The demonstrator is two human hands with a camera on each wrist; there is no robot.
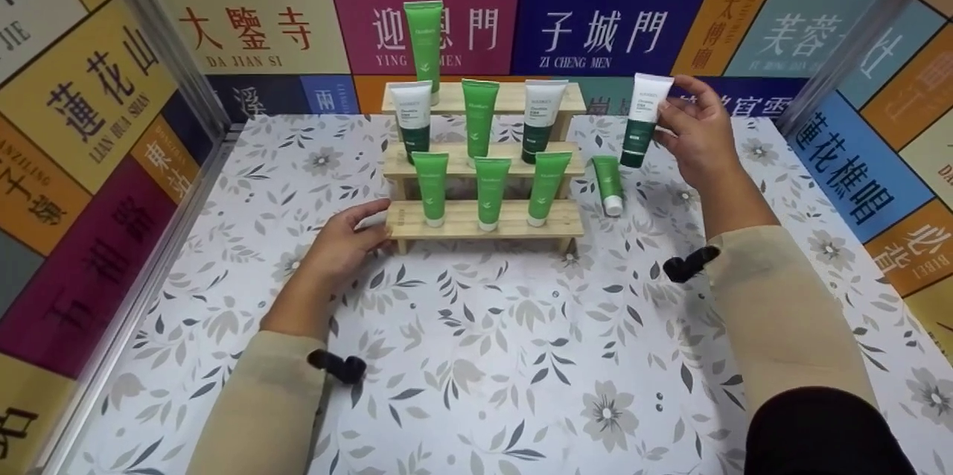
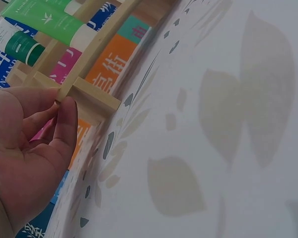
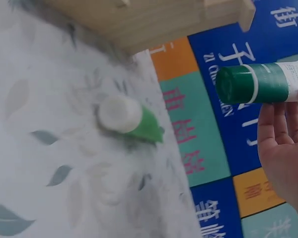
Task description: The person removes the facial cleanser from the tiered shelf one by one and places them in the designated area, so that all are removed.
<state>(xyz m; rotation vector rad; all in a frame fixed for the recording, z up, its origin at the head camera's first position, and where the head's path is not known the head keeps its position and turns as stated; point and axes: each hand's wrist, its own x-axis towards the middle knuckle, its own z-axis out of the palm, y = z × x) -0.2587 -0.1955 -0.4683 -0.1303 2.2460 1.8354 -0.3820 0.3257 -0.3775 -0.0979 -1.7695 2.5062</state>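
Note:
My right hand [image 1: 700, 129] holds up a white and dark green tube [image 1: 645, 120], cap downward, to the right of a stepped wooden stand [image 1: 484, 220]. In the right wrist view the tube's green cap [image 3: 236, 84] points away from the fingers. Below that hand a green tube [image 1: 609, 185] with a white cap lies on the patterned cloth. My left hand [image 1: 339, 244] pinches the left end of the stand's lowest step between thumb and fingers, as the left wrist view shows at the wooden edge [image 2: 72, 89].
Three green tubes, one of them the middle tube [image 1: 490, 192], stand on the lowest step. The middle step bears a green tube [image 1: 479, 118] between two white and green tubes [image 1: 542, 118]. A taller green tube [image 1: 425, 50] stands at the top step's left. Printed panels [image 1: 424, 28] enclose the table.

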